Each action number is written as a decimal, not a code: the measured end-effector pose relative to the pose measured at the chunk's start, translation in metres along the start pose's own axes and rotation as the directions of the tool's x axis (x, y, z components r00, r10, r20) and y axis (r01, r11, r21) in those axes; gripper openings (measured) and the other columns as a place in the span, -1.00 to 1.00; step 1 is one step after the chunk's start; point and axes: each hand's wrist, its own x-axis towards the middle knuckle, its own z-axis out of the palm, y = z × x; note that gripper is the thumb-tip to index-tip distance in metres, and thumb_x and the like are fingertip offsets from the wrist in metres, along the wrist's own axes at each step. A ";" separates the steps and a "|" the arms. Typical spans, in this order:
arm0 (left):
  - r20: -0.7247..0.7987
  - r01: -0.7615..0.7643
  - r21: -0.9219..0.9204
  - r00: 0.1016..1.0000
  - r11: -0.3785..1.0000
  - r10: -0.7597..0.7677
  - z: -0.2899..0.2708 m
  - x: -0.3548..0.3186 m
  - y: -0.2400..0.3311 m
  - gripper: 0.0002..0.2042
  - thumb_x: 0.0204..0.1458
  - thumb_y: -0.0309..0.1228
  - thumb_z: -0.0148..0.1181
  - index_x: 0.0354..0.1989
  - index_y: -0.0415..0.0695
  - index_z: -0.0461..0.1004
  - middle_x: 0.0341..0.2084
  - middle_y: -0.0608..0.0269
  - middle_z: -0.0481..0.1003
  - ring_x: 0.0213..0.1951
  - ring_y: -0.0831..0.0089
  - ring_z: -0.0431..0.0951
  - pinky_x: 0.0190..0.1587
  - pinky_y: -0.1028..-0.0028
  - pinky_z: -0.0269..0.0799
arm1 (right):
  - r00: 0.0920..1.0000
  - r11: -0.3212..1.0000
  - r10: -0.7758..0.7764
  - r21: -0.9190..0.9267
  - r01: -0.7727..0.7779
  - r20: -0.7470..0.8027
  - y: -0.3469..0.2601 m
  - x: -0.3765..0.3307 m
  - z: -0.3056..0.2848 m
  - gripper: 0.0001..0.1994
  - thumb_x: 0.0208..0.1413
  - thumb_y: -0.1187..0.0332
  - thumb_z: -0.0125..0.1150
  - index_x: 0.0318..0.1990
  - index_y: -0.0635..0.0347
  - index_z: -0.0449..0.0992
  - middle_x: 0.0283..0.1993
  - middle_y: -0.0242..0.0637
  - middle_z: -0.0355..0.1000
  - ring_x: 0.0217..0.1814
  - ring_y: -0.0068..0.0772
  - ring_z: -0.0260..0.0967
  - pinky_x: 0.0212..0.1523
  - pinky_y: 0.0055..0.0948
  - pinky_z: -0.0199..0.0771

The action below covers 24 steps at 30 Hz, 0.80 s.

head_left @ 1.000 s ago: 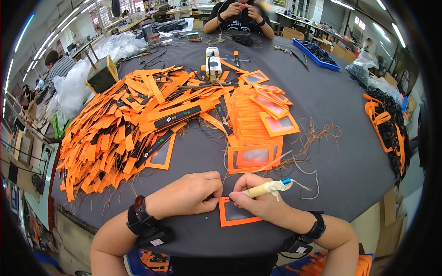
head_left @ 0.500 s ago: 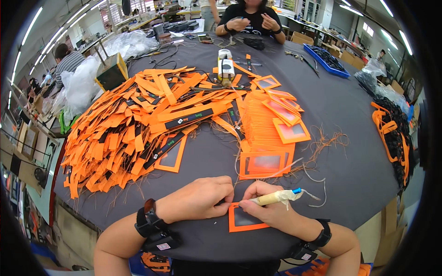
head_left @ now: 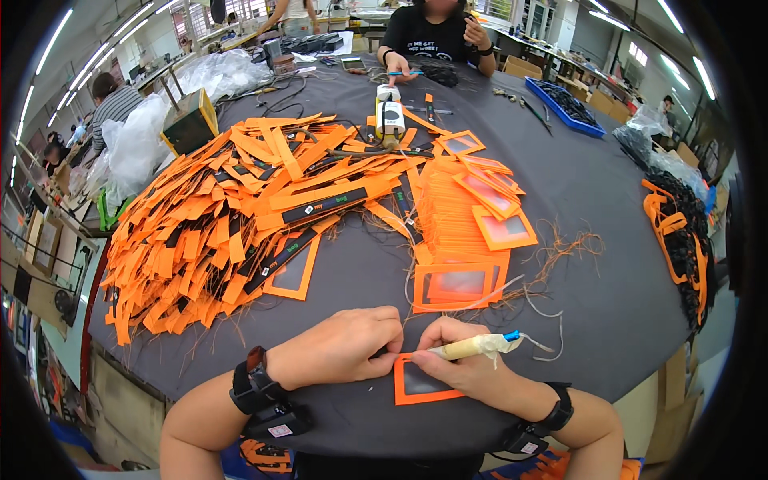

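Observation:
Close to the table's front edge lies a small orange-bordered piece with a clear window (head_left: pixel 426 395). My left hand (head_left: pixel 346 346) is closed, its thumb and fingertips pinched at the piece's upper left corner. In my right hand (head_left: pixel 460 364) is a pen-shaped tool wrapped in cream tape (head_left: pixel 472 346), with a blue end and a thin cable. The hand grips it like a pen. Its tip points at the top border near my left fingertips, and my right fingers cover part of the piece. A stack of similar orange window pieces (head_left: pixel 456 216) stands beyond my right hand.
A big heap of orange strips with black bands (head_left: pixel 192 232) covers the left. Behind the stack is a white-and-yellow device (head_left: pixel 390 120). Loose orange threads (head_left: pixel 572 252) lie right of the stack. A blue tray (head_left: pixel 564 104) sits far right; a co-worker (head_left: pixel 436 40) is across the table.
The co-worker's one hand has come down to the white-and-yellow device, holding a thin blue thing; the other is raised. My hands stay nearly still at the orange piece. The view has shifted slightly.

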 end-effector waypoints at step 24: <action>-0.010 0.073 -0.070 0.997 0.995 -0.074 -0.002 0.000 0.002 -0.89 -0.10 -0.56 0.21 -0.45 -0.21 0.37 -0.45 0.24 0.38 -0.54 0.40 0.44 -0.45 0.46 0.39 | 1.000 1.000 0.009 -0.007 -0.009 0.010 0.000 0.000 0.000 -0.80 0.06 0.34 0.31 -0.40 0.26 0.43 -0.60 -0.42 0.36 -0.58 -0.67 0.21 -0.57 -0.56 0.25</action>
